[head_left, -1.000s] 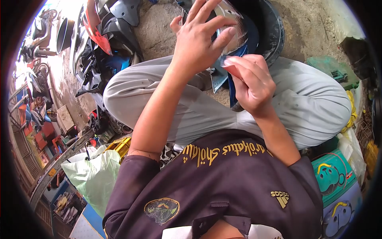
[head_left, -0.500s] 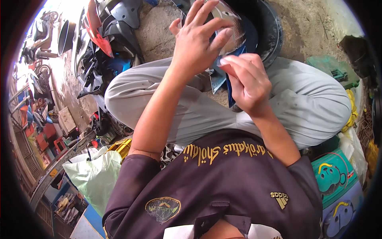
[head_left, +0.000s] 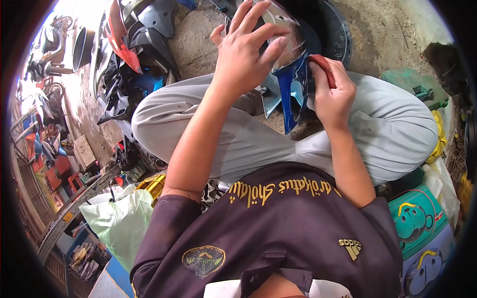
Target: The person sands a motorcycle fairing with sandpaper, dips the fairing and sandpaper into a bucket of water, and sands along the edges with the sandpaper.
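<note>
A glossy blue plastic panel [head_left: 287, 92], apparently a motorcycle fairing part, stands between my bent knees with its pointed end toward me. Its upper part looks brownish and glossy. My left hand [head_left: 248, 47] rests over the panel's upper left side, fingers spread and thumb pointing right; whether the fingertips press on it is hard to see. My right hand [head_left: 334, 92] is closed round a folded reddish-brown piece [head_left: 323, 67] that looks like sandpaper, at the panel's right edge.
A black tub [head_left: 343, 37] stands just beyond the panel. Red and black fairing parts [head_left: 121, 44] are piled at the left. A whitish sack [head_left: 121, 213] sits by my left elbow, and a green plastic box [head_left: 417, 213] by my right. My grey-trousered knees flank the work.
My right hand has moved right and slightly down from in front of the panel, uncovering its blue lower part. The reddish-brown piece now shows in it. My left hand stays nearly still.
</note>
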A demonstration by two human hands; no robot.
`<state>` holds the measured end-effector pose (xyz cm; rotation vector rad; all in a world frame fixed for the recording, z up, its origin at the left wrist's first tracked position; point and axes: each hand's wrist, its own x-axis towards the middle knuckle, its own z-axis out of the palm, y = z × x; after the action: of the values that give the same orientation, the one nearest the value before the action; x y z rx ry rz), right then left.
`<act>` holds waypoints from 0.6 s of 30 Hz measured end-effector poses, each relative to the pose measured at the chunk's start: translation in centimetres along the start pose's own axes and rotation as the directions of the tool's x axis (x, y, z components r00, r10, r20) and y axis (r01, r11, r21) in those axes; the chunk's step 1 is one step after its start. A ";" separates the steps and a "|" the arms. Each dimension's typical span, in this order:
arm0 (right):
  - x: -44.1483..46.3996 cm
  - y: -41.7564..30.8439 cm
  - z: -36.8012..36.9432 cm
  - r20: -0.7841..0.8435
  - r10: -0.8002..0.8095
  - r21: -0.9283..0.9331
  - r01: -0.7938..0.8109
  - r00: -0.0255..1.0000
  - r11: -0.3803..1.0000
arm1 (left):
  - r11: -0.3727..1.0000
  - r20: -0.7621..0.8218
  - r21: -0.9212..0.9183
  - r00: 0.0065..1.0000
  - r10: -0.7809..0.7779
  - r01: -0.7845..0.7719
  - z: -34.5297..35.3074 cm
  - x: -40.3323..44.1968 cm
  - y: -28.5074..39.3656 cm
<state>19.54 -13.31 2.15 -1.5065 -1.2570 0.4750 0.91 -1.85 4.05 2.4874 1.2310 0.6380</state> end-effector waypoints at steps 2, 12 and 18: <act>-0.5 -1.2 0.6 0.046 -0.026 0.037 0.024 0.999 0.999 | 1.000 0.002 -0.002 1.000 0.000 0.000 -0.2 -0.1 -0.1; -1.6 -2.9 1.6 0.120 -0.379 -0.103 0.391 0.918 0.915 | 0.999 0.037 -0.036 0.999 -0.019 0.020 -1.1 0.1 1.0; -1.7 -2.0 1.6 0.129 -0.388 -0.086 0.400 0.913 0.912 | 0.999 -0.002 -0.026 1.000 -0.021 0.021 0.1 0.1 -0.1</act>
<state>16.69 -14.25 2.80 -1.2811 -1.6521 0.2236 0.93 -1.70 3.91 2.4507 1.2398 0.6469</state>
